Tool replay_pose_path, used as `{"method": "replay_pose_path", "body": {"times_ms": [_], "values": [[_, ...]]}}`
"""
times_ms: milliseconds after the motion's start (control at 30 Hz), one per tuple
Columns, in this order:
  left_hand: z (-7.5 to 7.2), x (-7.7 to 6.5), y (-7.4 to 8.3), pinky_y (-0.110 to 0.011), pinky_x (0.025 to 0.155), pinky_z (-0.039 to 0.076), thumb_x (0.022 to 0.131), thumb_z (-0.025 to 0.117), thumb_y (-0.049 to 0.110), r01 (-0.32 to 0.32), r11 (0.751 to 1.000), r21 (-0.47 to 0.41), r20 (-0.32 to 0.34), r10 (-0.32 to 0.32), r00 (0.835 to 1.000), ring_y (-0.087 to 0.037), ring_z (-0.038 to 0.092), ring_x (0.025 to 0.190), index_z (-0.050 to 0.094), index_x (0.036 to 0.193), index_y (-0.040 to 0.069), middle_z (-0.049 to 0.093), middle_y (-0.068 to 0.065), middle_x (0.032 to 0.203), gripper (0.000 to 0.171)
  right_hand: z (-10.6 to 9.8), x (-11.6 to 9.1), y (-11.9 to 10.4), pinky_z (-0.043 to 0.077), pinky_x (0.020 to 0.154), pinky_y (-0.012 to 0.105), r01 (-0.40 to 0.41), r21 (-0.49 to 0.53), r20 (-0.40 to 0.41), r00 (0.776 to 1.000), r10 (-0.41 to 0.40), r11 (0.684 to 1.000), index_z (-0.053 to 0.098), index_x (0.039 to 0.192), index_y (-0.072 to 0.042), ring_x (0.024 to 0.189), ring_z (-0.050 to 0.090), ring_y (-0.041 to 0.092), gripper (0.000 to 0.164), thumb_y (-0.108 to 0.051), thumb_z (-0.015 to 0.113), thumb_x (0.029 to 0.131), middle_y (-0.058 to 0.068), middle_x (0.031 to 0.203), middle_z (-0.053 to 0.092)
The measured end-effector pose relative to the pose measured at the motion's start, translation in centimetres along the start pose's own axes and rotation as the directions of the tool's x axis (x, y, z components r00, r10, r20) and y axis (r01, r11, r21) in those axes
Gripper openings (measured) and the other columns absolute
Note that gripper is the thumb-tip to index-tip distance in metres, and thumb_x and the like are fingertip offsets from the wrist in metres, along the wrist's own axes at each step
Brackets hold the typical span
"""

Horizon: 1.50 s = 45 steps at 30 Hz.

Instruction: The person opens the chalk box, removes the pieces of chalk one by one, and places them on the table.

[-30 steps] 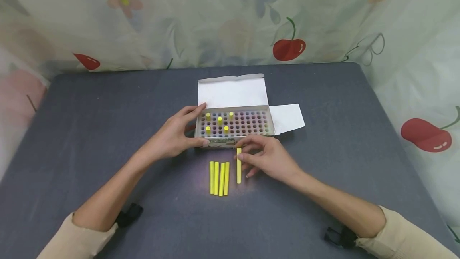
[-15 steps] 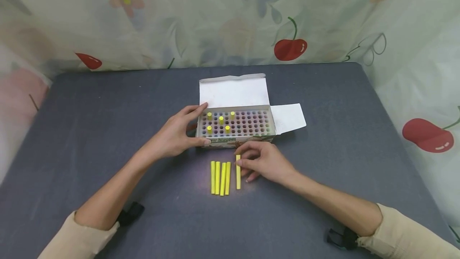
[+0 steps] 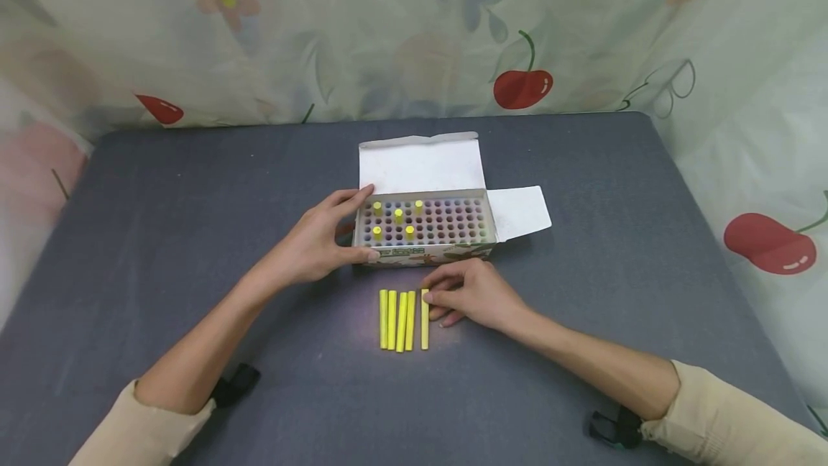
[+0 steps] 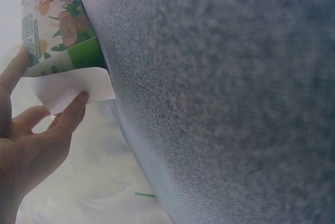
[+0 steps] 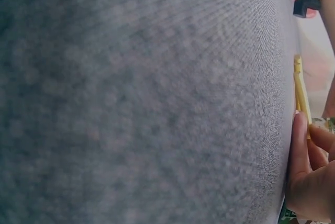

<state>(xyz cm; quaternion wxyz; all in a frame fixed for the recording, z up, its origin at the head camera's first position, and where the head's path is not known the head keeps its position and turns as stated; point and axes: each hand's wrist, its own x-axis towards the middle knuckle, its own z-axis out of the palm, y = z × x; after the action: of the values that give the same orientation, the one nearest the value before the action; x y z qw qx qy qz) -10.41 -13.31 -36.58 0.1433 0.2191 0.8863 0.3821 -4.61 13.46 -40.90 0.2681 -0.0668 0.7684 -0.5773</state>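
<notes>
My left hand (image 3: 317, 239) holds the left end of an open chalk box (image 3: 430, 256), thumb at the front and a finger at the back corner. In the left wrist view, its fingers touch a white end flap (image 4: 73, 85). The box's insert has rows of round holes, and several yellow chalk ends (image 3: 398, 216) stick up from it. In front of the box, my right hand (image 3: 477, 295) pinches a yellow chalk stick (image 3: 424, 329) by its upper end. Just left of that stick, several yellow chalk sticks (image 3: 401, 322) lie side by side on the table.
The dark grey table (image 3: 194, 221) surrounds the box. Its white lid (image 3: 420, 167) stands raised at the back, and a side flap (image 3: 519, 211) spreads out to the right. A patterned curtain (image 3: 401, 34) hangs behind the table.
My right hand has moved down and slightly left with the pinched chalk stick, away from the box and closer to the row of sticks. My left hand stays on the box.
</notes>
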Motion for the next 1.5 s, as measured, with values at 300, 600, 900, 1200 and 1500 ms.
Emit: {"method": "replay_pose_path", "body": {"times_ms": [300, 600, 900, 1200, 1500], "values": [[0.0, 0.0, 0.0, -0.046, 0.106, 0.049, 0.085, 0.082, 0.019, 0.008, 1.0, -0.011, 0.007, -0.007, 1.0, -0.039, 0.04, 0.137, 0.021, 0.16, 0.019, 0.027, -0.019, 0.155, 0.097, -0.1, 0.1, 0.0, 0.064, 0.064, 0.037, -0.013, 0.012, 0.006, 1.0, 0.013, 1.0, 0.075, 0.108, 0.0, 0.073, 0.074, 0.025, 0.02, -0.012, 0.073, 0.091, 0.012, 0.085, 0.075], [0.0, 0.0, 0.1, -0.047, 0.106, 0.049, 0.085, 0.082, 0.018, 0.013, 1.0, -0.004, 0.002, -0.013, 1.0, -0.04, 0.041, 0.136, 0.021, 0.16, 0.019, 0.028, -0.019, 0.155, 0.097, -0.3, 0.0, -0.2, 0.064, 0.066, 0.038, -0.018, 0.028, 0.023, 1.0, 0.017, 0.999, 0.074, 0.109, 0.0, 0.074, 0.074, 0.027, 0.021, -0.011, 0.073, 0.092, 0.014, 0.086, 0.074], [0.0, 0.0, 0.1, -0.047, 0.106, 0.049, 0.085, 0.082, 0.019, 0.006, 1.0, 0.004, 0.001, -0.006, 1.0, -0.039, 0.041, 0.136, 0.021, 0.16, 0.018, 0.028, -0.019, 0.155, 0.097, -1.1, -0.5, -2.1, 0.064, 0.068, 0.045, 0.109, 0.031, 0.13, 0.985, -0.112, 0.994, 0.072, 0.112, 0.001, 0.081, 0.073, 0.031, 0.024, -0.013, 0.073, 0.092, 0.017, 0.097, 0.073], [-0.1, 0.0, 0.1, -0.046, 0.108, 0.047, 0.084, 0.082, 0.018, 0.002, 1.0, -0.014, -0.001, -0.002, 1.0, -0.038, 0.042, 0.135, 0.021, 0.16, 0.017, 0.028, -0.019, 0.155, 0.098, -2.6, -0.5, -5.0, 0.062, 0.074, 0.051, 0.246, 0.01, 0.165, 0.955, -0.244, 0.969, 0.07, 0.114, 0.002, 0.089, 0.07, 0.041, 0.024, -0.012, 0.071, 0.094, 0.02, 0.105, 0.071], [0.0, 0.0, 0.1, -0.045, 0.108, 0.047, 0.084, 0.082, 0.017, 0.007, 1.0, -0.03, 0.006, -0.006, 1.0, -0.038, 0.042, 0.135, 0.021, 0.16, 0.018, 0.028, -0.019, 0.154, 0.097, -3.7, 0.1, -6.3, 0.059, 0.074, 0.058, 0.302, -0.015, 0.097, 0.949, -0.299, 0.953, 0.07, 0.114, 0.003, 0.085, 0.069, 0.04, 0.024, -0.006, 0.072, 0.092, 0.016, 0.099, 0.072]]}}
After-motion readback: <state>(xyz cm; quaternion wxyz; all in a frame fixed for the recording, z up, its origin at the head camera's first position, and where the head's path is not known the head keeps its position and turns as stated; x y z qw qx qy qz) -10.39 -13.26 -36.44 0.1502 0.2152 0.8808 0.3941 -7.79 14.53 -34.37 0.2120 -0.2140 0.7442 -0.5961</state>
